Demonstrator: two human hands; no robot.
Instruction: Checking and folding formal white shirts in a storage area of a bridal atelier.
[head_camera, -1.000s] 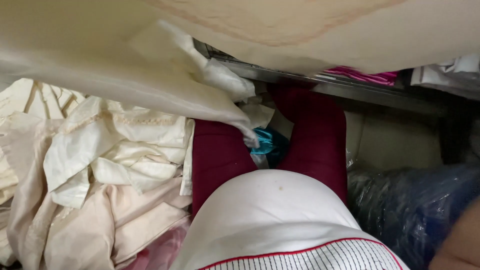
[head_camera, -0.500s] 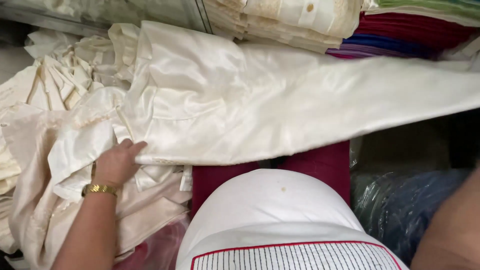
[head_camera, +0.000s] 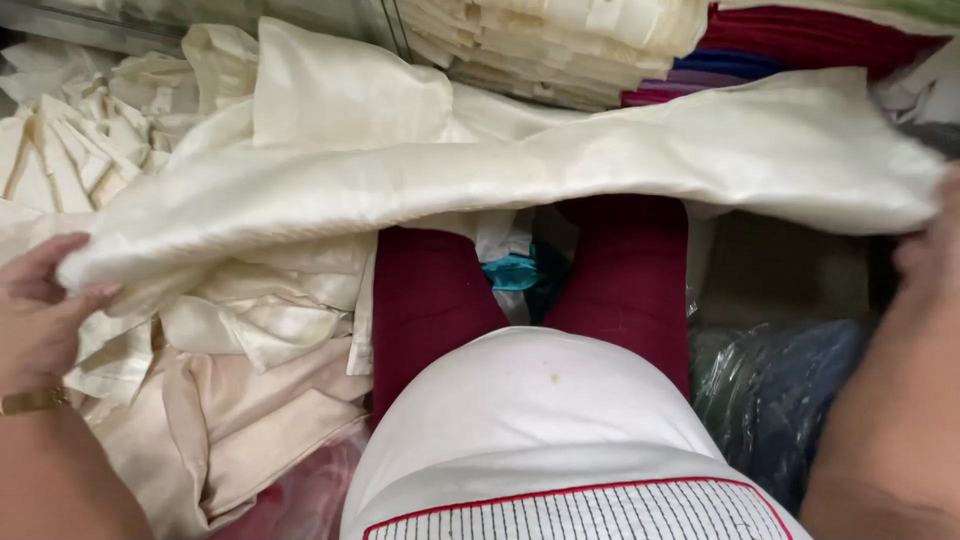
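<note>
Head | cream cloth (head_camera: 520, 165) stretched between hands | left fingers (head_camera: 70, 295) pinching end | right fingers (head_camera: 925, 255) gripping opposite end

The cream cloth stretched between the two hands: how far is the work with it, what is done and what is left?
Done: a stack of folded cream cloths lies on the shelf above. In hand: the cream cloth is held spread out, the left hand pinching one end and the right hand at the other; it is not yet folded. Left: a loose pile of crumpled cream cloths lies below on the left.
</note>
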